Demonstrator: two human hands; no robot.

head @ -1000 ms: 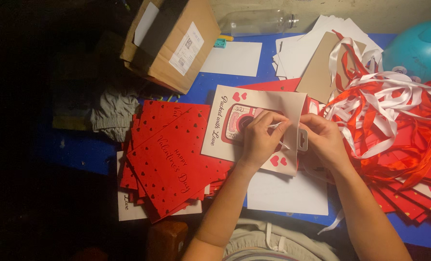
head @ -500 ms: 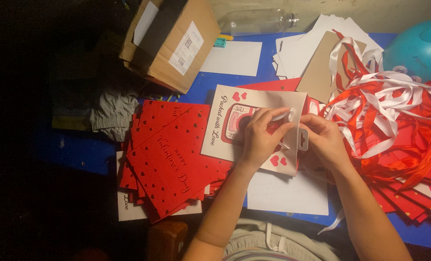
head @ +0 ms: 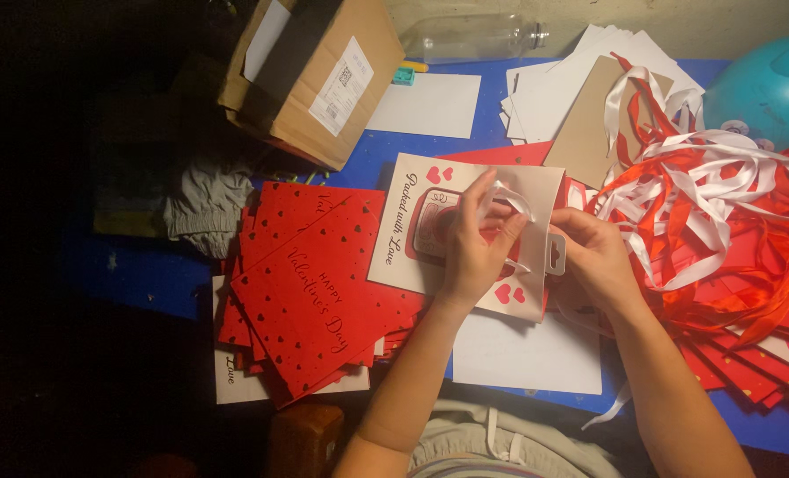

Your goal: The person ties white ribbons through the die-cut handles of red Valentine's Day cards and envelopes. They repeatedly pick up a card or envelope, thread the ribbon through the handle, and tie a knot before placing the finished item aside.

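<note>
Left grip (head: 479, 239): pinches white ribbon (head: 508, 196) over cream bag (head: 403, 235).
Right grip (head: 594, 252): closed on bag edge, 3 o'clock.
Risk: ribbon likely slips; the pinch looks shallow.

Two hands (head: 536, 252), one cream card (head: 465, 235), one cardboard box (head: 315, 75), one clear plastic bottle (head: 474, 37), one teal balloon (head: 771, 84), one grey cloth (head: 201, 205).

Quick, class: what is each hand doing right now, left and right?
Left hand: closed, pinching a white ribbon over the cream gift bag.
Right hand: closed on the bag's edge.
</note>
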